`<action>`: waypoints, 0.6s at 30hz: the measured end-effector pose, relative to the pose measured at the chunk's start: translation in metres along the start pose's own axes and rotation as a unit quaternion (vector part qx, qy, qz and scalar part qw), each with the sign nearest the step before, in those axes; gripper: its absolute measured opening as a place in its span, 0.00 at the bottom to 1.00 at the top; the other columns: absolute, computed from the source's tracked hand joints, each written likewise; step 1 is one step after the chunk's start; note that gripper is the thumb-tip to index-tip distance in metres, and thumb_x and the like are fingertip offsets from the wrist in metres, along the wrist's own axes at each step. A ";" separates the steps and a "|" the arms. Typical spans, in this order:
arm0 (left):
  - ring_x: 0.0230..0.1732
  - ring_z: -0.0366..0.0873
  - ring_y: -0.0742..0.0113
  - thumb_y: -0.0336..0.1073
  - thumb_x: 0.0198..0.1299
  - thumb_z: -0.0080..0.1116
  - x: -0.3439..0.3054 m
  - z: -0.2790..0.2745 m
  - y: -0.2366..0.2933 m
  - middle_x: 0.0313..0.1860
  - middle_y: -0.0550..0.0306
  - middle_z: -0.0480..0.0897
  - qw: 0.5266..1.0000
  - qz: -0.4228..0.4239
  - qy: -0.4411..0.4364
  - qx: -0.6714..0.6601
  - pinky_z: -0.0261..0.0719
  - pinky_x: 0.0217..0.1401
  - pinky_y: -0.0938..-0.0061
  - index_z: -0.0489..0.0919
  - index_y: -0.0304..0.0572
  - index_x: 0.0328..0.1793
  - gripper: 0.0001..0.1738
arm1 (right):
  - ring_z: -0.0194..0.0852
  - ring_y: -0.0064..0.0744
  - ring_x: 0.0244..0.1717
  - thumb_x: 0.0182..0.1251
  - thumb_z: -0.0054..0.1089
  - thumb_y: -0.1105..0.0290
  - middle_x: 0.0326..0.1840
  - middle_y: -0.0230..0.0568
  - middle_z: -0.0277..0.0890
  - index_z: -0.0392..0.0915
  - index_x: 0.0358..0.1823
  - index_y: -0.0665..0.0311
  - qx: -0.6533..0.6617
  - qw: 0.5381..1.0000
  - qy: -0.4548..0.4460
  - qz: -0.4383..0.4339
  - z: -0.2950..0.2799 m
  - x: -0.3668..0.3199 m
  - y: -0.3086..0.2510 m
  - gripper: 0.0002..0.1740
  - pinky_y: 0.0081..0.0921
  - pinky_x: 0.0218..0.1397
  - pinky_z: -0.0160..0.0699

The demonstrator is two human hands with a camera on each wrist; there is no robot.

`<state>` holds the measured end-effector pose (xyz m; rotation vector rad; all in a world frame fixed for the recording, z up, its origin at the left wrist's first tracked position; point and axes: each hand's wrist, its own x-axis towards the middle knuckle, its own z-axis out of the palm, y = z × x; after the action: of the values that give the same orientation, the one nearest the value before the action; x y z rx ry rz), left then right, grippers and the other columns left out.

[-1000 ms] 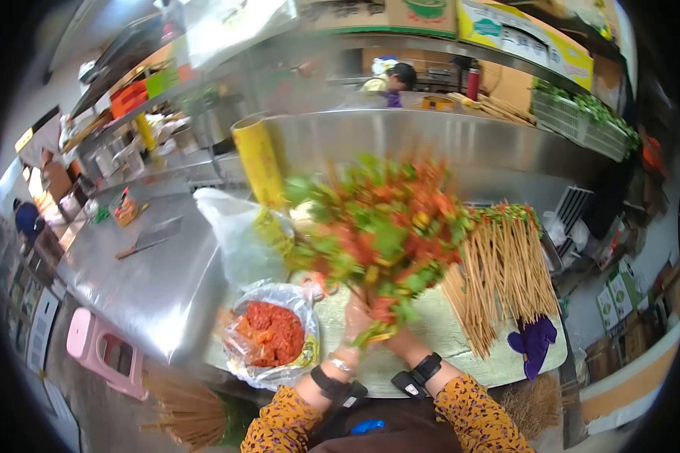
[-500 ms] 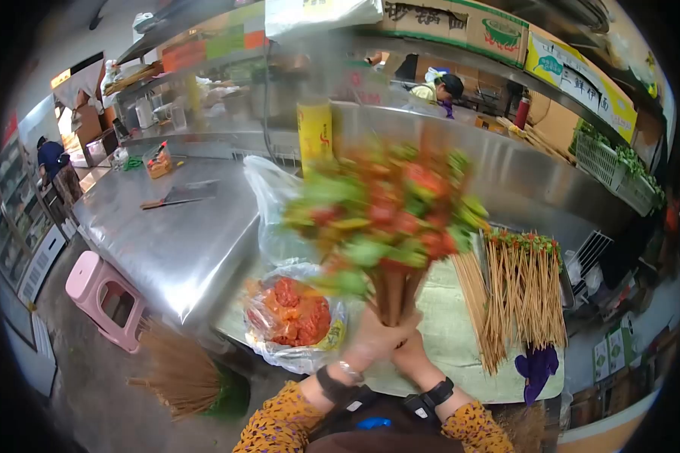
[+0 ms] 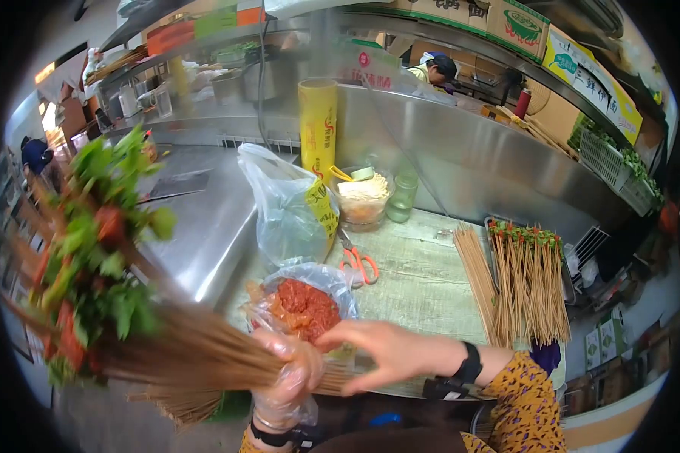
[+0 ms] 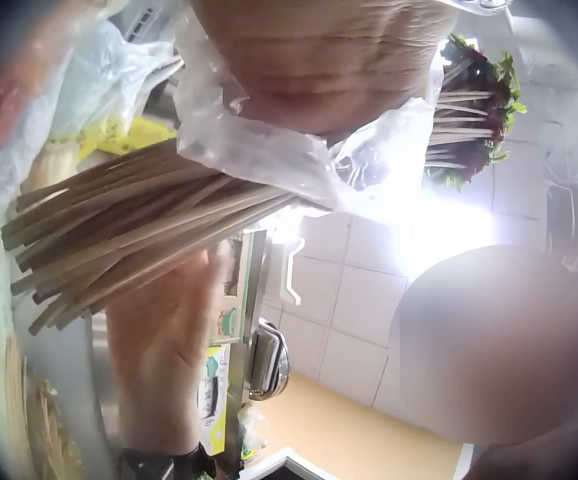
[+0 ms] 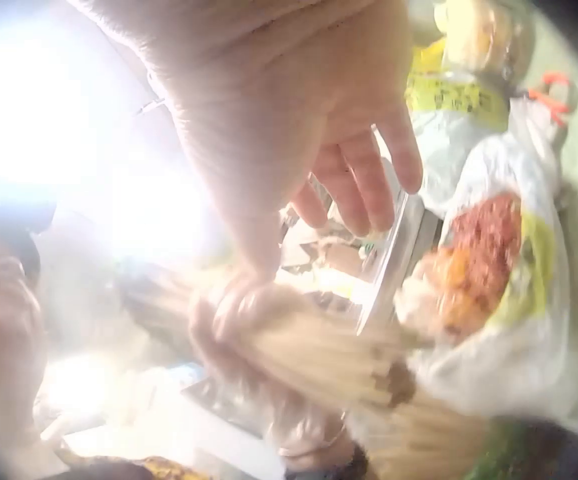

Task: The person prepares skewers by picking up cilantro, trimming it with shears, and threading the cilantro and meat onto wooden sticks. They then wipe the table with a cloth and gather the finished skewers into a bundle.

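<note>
The left hand (image 3: 289, 377), in a clear plastic glove, grips a thick bundle of wooden skewers (image 3: 196, 343) by the sticks. Green leaves and red pieces (image 3: 102, 264) fill the bundle's far end, tilted out to the left. The right hand (image 3: 381, 351) is bare, its fingers spread beside the stick ends, with a gap to them. In the left wrist view the blunt stick ends (image 4: 99, 240) stick out below the glove, the right hand (image 4: 164, 350) behind them. In the right wrist view the right hand's fingers (image 5: 354, 185) hang relaxed above the bundle (image 5: 309, 350).
A bag of red paste (image 3: 306, 306), orange-handled scissors (image 3: 361, 268), a tied plastic bag (image 3: 287, 211), a bowl (image 3: 363, 200) and a glass jar (image 3: 403, 198) stand on the board. A tray of skewers (image 3: 529, 287) lies right. More sticks (image 3: 181, 404) stand below left. A person (image 3: 433, 69) is beyond the counter.
The bundle has swung from upright in front of the body down to the left, in the left hand. The right hand has come off the sticks and opened.
</note>
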<state>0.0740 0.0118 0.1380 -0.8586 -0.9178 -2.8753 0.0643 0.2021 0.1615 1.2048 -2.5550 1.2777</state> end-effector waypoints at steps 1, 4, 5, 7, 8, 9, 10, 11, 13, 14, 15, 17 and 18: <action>0.18 0.67 0.67 0.25 0.55 0.62 -0.002 -0.007 0.004 0.20 0.60 0.69 1.000 0.003 0.010 0.002 0.65 0.22 0.73 0.66 0.48 0.46 0.18 | 0.76 0.48 0.44 0.56 0.68 0.56 0.42 0.46 0.76 0.73 0.51 0.61 -0.026 1.000 0.010 0.013 -0.015 0.004 0.011 0.25 0.38 0.46 0.76; 0.18 0.68 0.67 0.23 0.53 0.62 0.000 -0.014 0.016 0.20 0.60 0.70 0.999 -0.004 0.008 -0.052 0.66 0.21 0.72 0.66 0.47 0.46 0.19 | 0.77 0.46 0.41 0.60 0.63 0.66 0.41 0.41 0.77 0.78 0.44 0.59 -0.163 0.982 0.062 0.070 -0.054 0.007 0.061 0.12 0.37 0.44 0.77; 0.18 0.68 0.67 0.23 0.53 0.62 0.001 -0.018 0.019 0.20 0.60 0.70 0.998 -0.009 0.005 -0.056 0.66 0.21 0.71 0.66 0.47 0.46 0.19 | 0.78 0.45 0.40 0.59 0.62 0.70 0.41 0.41 0.78 0.79 0.43 0.59 -0.217 0.970 0.072 0.087 -0.068 0.012 0.081 0.11 0.35 0.43 0.78; 0.18 0.69 0.66 0.23 0.53 0.62 0.007 -0.024 0.022 0.21 0.59 0.71 0.998 -0.016 0.000 -0.065 0.67 0.22 0.71 0.66 0.48 0.47 0.20 | 0.79 0.44 0.41 0.57 0.62 0.73 0.41 0.42 0.80 0.80 0.43 0.60 -0.292 0.944 0.109 0.105 -0.093 0.029 0.121 0.11 0.34 0.43 0.79; 0.18 0.69 0.68 0.24 0.53 0.62 0.011 -0.022 0.023 0.20 0.60 0.71 0.999 -0.014 0.012 -0.048 0.67 0.23 0.72 0.66 0.48 0.48 0.20 | 0.79 0.44 0.41 0.57 0.62 0.74 0.41 0.42 0.80 0.80 0.43 0.60 -0.313 0.934 0.136 0.107 -0.103 0.036 0.142 0.11 0.35 0.43 0.79; 0.17 0.69 0.69 0.26 0.53 0.62 0.015 -0.017 0.024 0.19 0.61 0.70 0.999 -0.013 0.024 -0.030 0.68 0.24 0.73 0.66 0.49 0.48 0.19 | 0.79 0.45 0.42 0.57 0.61 0.73 0.41 0.43 0.80 0.80 0.42 0.60 -0.328 0.927 0.146 0.112 -0.110 0.045 0.161 0.11 0.36 0.44 0.79; 0.17 0.69 0.71 0.27 0.54 0.62 0.019 -0.015 0.023 0.19 0.62 0.70 0.999 -0.013 0.036 -0.012 0.69 0.24 0.74 0.66 0.49 0.48 0.19 | 0.79 0.46 0.42 0.57 0.60 0.73 0.41 0.43 0.80 0.80 0.42 0.60 -0.341 0.919 0.157 0.118 -0.114 0.054 0.179 0.10 0.38 0.44 0.79; 0.17 0.70 0.69 0.27 0.54 0.62 0.022 -0.018 0.023 0.19 0.62 0.70 0.999 -0.020 0.031 -0.010 0.70 0.25 0.72 0.66 0.49 0.48 0.19 | 0.79 0.47 0.43 0.57 0.60 0.73 0.41 0.44 0.80 0.80 0.42 0.60 -0.352 0.912 0.167 0.125 -0.115 0.061 0.196 0.10 0.39 0.44 0.79; 0.18 0.67 0.71 0.28 0.56 0.63 0.032 -0.017 0.023 0.20 0.64 0.68 1.000 -0.014 -0.004 0.008 0.65 0.24 0.73 0.69 0.48 0.51 0.19 | 0.79 0.48 0.44 0.57 0.59 0.72 0.42 0.45 0.80 0.80 0.42 0.60 -0.374 0.901 0.152 0.159 -0.114 0.070 0.228 0.10 0.40 0.45 0.79; 0.19 0.66 0.72 0.28 0.57 0.63 0.037 -0.018 0.022 0.20 0.65 0.67 1.000 -0.011 -0.020 0.017 0.62 0.24 0.74 0.70 0.47 0.52 0.19 | 0.79 0.48 0.45 0.57 0.59 0.72 0.42 0.46 0.80 0.80 0.42 0.60 -0.385 0.895 0.143 0.176 -0.113 0.072 0.242 0.10 0.41 0.46 0.78; 0.20 0.66 0.71 0.27 0.57 0.62 0.040 -0.023 0.022 0.21 0.65 0.68 0.999 -0.016 -0.041 0.019 0.62 0.25 0.74 0.72 0.49 0.54 0.20 | 0.79 0.48 0.45 0.57 0.59 0.72 0.42 0.46 0.80 0.80 0.42 0.60 -0.388 0.893 0.113 0.198 -0.112 0.075 0.243 0.10 0.41 0.46 0.78; 0.21 0.69 0.67 0.26 0.55 0.64 0.039 -0.041 0.024 0.24 0.60 0.71 0.997 -0.052 -0.052 0.038 0.68 0.25 0.69 0.67 0.50 0.53 0.22 | 0.78 0.48 0.45 0.56 0.58 0.71 0.41 0.46 0.80 0.80 0.42 0.60 -0.397 0.885 0.053 0.238 -0.116 0.081 0.243 0.11 0.41 0.47 0.78; 0.21 0.71 0.64 0.26 0.54 0.64 0.037 -0.050 0.027 0.25 0.57 0.73 0.995 -0.069 -0.059 0.047 0.71 0.26 0.66 0.64 0.51 0.52 0.24 | 0.79 0.47 0.46 0.54 0.60 0.71 0.41 0.46 0.81 0.80 0.44 0.62 -0.424 0.876 0.048 0.224 -0.118 0.082 0.251 0.14 0.40 0.48 0.78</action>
<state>0.0214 -0.0313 0.1369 -1.0029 -1.1571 -2.8932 -0.1917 0.3232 0.1018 0.3707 -2.8558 0.1007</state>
